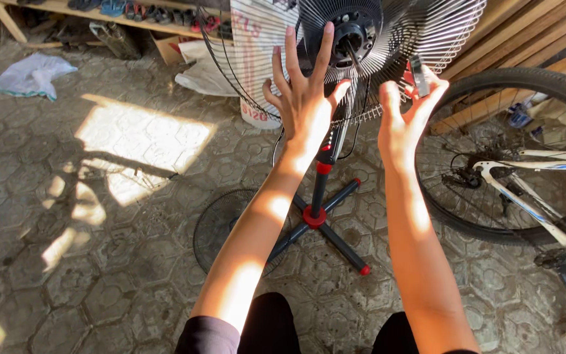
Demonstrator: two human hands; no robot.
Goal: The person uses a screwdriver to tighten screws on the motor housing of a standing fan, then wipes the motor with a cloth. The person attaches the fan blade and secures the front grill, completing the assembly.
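Left hand (304,98) fully spread, fingers straight, palm flat against the rear wire guard (361,59) of a standing fan, just left of the motor hub (355,33); it grips nothing. Right hand (404,115) sits at the guard's lower right edge, fingers part curled, thumb and fingertips pinching a small dark clip (417,77) on the rim. Fan head is up at top centre, on a black pole with red collars (322,177), over a cross base (319,226) with red tips on the paved floor. A detached round grille (221,226) lies flat on the floor beside the base, left of it. Bicycle rear wheel (512,157) stands just right of the fan. White cloth (31,75) lies far left.
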